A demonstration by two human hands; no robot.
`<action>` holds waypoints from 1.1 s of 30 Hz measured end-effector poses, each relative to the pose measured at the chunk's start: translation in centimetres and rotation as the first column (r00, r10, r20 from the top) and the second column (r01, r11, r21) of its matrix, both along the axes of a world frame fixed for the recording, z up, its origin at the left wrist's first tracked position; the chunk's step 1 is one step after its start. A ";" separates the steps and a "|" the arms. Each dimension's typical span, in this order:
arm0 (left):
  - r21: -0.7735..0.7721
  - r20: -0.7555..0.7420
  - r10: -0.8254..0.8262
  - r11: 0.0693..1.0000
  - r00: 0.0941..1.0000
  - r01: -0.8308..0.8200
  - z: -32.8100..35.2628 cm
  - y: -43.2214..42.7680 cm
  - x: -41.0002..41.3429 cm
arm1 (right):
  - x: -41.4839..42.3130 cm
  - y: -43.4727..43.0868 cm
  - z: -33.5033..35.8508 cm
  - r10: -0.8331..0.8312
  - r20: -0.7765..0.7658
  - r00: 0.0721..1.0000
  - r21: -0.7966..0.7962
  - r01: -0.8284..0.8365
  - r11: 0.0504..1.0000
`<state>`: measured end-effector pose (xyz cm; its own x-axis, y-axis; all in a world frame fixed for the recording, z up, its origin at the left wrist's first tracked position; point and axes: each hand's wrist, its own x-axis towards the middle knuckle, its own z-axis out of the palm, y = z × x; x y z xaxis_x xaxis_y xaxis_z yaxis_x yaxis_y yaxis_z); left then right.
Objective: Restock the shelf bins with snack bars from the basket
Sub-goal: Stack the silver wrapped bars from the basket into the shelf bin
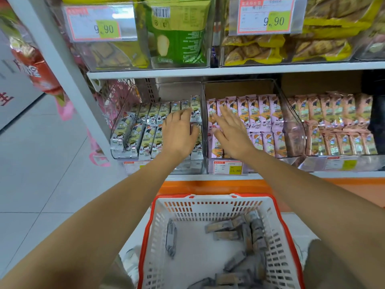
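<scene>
Pressing left hand (179, 133) flat on grey-wrapped snack bars (143, 130) at 11 o'clock, right hand (231, 135) on pink-wrapped bars (264, 113) at 1 o'clock. Fingers (179, 116) straight, gripping nothing. Best to level rows gently, then reach to basket (210, 196) at 6 o'clock, loose bars (256, 228) inside.

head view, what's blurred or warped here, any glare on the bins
Head view: wide-angle bend tilts the shelf upright and stretches the forearms; the bars in the basket are smeared and greyish; the upper left price tag is soft, with pale glare on its clear sleeve; the pink bars mid-shelf are sharpest.
</scene>
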<state>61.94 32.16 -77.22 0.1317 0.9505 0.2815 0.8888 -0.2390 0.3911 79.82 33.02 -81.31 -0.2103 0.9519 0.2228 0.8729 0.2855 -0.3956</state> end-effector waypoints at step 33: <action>-0.609 0.072 -0.257 0.754 0.964 0.246 -26.1 -13.6 17.2 | 12.4 -23.1 -21.9 -0.245 0.195 0.950 -0.324 0.298 0.898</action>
